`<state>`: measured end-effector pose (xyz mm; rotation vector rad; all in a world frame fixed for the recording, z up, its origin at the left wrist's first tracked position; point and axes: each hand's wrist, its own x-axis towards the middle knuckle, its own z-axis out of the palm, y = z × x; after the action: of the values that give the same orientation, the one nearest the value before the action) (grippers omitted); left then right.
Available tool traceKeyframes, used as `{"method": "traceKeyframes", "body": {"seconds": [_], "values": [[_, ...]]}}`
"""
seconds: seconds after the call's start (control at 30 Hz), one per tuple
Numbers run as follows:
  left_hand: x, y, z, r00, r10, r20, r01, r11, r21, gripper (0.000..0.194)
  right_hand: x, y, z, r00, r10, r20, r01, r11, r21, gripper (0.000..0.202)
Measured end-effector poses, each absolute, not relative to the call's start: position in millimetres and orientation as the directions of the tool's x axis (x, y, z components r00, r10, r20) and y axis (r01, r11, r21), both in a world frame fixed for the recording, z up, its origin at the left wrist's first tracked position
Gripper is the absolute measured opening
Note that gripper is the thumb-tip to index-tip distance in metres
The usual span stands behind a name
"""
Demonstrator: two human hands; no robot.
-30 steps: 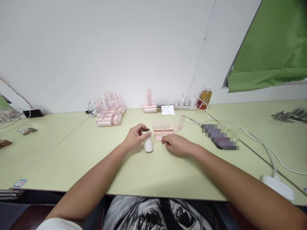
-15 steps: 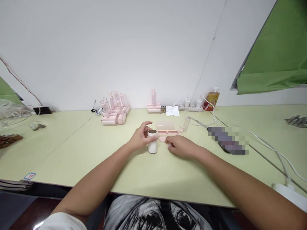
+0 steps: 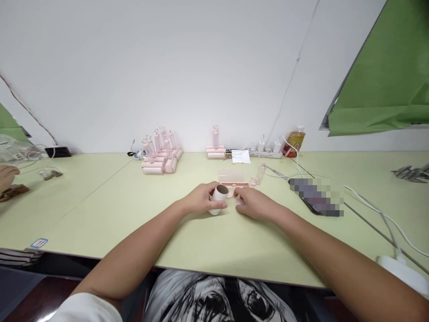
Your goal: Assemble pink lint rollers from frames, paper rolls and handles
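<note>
My left hand [image 3: 201,198] is wrapped round a white roll [image 3: 216,206] with a hollow brown core, which leans to the right with its open end up. Just right of it, my right hand [image 3: 254,202] is closed, its fingers curled above the table; a small pale pink piece shows at its fingertips, too hidden to name. Behind my hands lies an open pink case [image 3: 231,177]. A pink disc [image 3: 229,195] sits between the roll and my right hand, partly covered. To the right of the case lies a clear pink tube [image 3: 260,171].
Several pink rollers with clear handles [image 3: 161,161] stand at the back left, another pink set [image 3: 216,152] at the back centre. A power strip [image 3: 266,154], bottle [image 3: 294,141], phone [image 3: 313,197] and cables are on the right. Another person's hand [image 3: 7,175] is at far left.
The white roll has gone from upright to tilted right in my left hand, whose fingers have closed round it. Another person's hand has appeared at the far left.
</note>
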<state>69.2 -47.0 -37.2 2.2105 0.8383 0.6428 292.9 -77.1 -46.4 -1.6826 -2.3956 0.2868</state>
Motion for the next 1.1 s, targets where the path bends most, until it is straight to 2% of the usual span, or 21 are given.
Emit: {"method": "traceKeyframes", "body": {"seconds": [0.07,0.17,0.2,0.3,0.43,0.53,0.6,0.67,0.83,0.97,1.1], "values": [[69.1,-48.9,-34.7,0.682,0.709,0.18,0.402,-0.568,0.718,0.049,292.8,-78.2,-46.9,-0.349,0.936,0.056,0.889,0.349,-0.295,0.02],[68.9,-50.2,-32.6,0.701,0.691,0.177,0.423,-0.602,0.677,0.045,291.7,-80.0,-47.4,-0.372,0.928,0.013,0.867,0.352,-0.352,0.008],[68.9,-50.0,-32.6,0.712,0.676,0.19,0.415,-0.623,0.663,0.044,291.3,-80.1,-47.8,-0.388,0.921,0.014,0.85,0.364,-0.382,0.01],[68.8,-48.0,-34.9,0.751,0.624,0.215,0.384,-0.678,0.627,0.042,289.8,-78.2,-50.1,-0.373,0.923,0.092,0.759,0.361,-0.542,0.015],[69.1,-46.5,-39.7,0.75,0.637,0.179,0.437,-0.679,0.59,0.049,285.8,-72.4,-54.2,-0.227,0.973,0.051,0.483,0.158,-0.861,0.026],[71.9,-49.8,-41.4,0.732,0.663,0.153,0.461,-0.649,0.606,0.052,279.4,-70.5,-56.3,-0.118,0.99,0.073,0.229,0.099,-0.968,0.03],[75.5,-53.5,-41.7,0.718,0.675,0.17,0.43,-0.622,0.654,0.054,274.4,-72.1,-56.4,-0.065,0.993,0.096,0.107,0.102,-0.989,0.033],[79.6,-57.2,-41.8,0.701,0.678,0.222,0.357,-0.603,0.713,0.053,270.1,-75.9,-55.2,-0.051,0.989,0.137,0.081,0.141,-0.987,0.037],[86.2,-63.3,-42.3,0.677,0.672,0.301,0.234,-0.583,0.778,0.049,265.5,-88.8,-50.2,-0.107,0.958,0.268,0.243,0.286,-0.927,0.044],[88.3,-66.4,-42.5,0.669,0.671,0.32,0.196,-0.574,0.795,0.051,265.6,-94.2,-52.4,-0.187,0.94,0.286,0.241,0.326,-0.914,0.05],[90.3,-67.8,-43.1,0.66,0.687,0.305,0.175,-0.535,0.826,0.051,265.8,-94.0,-59.6,-0.239,0.891,0.386,0.27,0.443,-0.855,0.056]]}}
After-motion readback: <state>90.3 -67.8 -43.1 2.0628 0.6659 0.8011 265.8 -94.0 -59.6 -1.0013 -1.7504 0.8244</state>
